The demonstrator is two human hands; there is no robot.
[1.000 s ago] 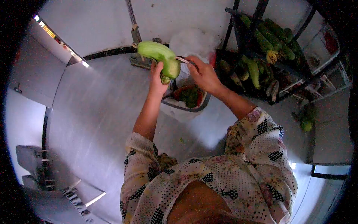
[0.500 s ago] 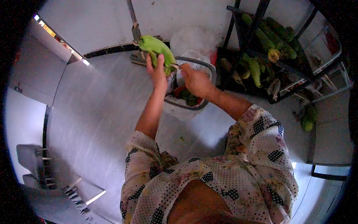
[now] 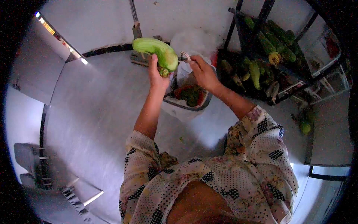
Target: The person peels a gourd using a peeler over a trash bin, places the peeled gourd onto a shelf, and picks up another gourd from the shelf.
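A thick, curved, pale green vegetable [image 3: 158,51] rests in my left hand [image 3: 158,74], whose fingers wrap round its lower end, thumb in front. To its right, my right hand [image 3: 205,74] grips a small tool [image 3: 185,56] with a pale looped end, probably a peeler. A narrow gap separates the tool from the vegetable. Below both hands stands a lined bin [image 3: 186,108] with green and reddish scraps [image 3: 190,95] inside.
At the right, a dark rack [image 3: 305,74] holds several long green vegetables [image 3: 254,74]. Another green vegetable [image 3: 306,125] lies lower right. A grey chair [image 3: 28,156] stands at the left. White plastic [image 3: 194,39] is behind the bin.
The tool moved down along the vegetable, then back up and away from it. My left hand tilted the vegetable upright, then turned it back to a flatter angle.
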